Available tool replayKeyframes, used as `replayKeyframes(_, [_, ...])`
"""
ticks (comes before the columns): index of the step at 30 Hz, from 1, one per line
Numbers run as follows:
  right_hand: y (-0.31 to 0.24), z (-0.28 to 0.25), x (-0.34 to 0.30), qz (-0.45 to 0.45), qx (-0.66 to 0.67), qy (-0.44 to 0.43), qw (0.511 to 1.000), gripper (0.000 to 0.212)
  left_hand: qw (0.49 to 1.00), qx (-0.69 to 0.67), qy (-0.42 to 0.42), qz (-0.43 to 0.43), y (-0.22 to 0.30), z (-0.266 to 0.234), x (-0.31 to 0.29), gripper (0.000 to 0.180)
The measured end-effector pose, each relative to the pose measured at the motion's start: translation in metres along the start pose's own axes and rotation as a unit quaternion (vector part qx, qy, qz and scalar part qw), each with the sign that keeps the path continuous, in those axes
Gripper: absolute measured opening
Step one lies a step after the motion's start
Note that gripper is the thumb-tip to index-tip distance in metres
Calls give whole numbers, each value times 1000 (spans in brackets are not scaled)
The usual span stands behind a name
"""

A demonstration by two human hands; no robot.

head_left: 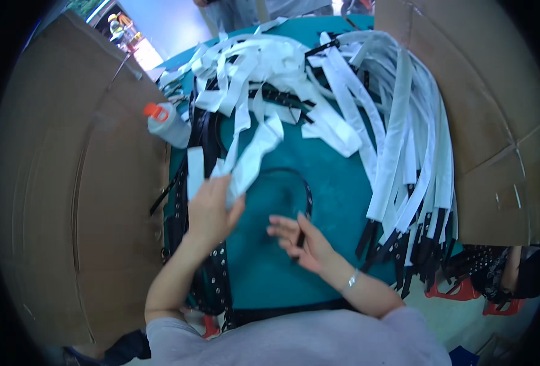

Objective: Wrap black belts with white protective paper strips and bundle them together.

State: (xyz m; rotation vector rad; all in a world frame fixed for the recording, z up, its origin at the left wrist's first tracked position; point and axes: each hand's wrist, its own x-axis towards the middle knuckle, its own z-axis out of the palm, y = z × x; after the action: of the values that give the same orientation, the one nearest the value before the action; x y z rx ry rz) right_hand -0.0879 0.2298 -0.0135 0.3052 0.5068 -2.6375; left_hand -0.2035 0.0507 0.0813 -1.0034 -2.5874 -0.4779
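Observation:
My left hand (210, 207) is closed on a crumpled white strip (259, 154) that rises from it toward the heap at the far side. To its right, my right hand (309, 244) has the end of a thin black strap (308, 194) between thumb and fingers. This strap, dotted with metal eyelets, curves up and back to the left over the green tabletop (270, 277). By my left forearm, black straps with eyelets (216, 274) hang along the table's left edge. A loose pile of white strips (264, 61) lies across the far side.
Many white-wrapped black straps (398, 140) drape over the right side of the table. Cardboard walls (44, 183) stand left and right. A white bottle with an orange cap (169, 125) leans at the left edge. Red stools (454, 290) stand below right. A person (233, 13) stands beyond the table.

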Motion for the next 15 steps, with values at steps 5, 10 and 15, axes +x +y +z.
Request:
replayKeyframes(5, [3,17,31,-65,-22,15,998,18,962,-169,-170,-129,69,-56,-126,40])
replayKeyframes(10, [45,33,-7,-118,-265,121,949,20,758,-472,-345,-289,56,-77,-224,37])
replayKeyframes(15, [103,26,-44,-50,-426,26,903,19,715,-590,-39,-372,65,-26,-179,33])
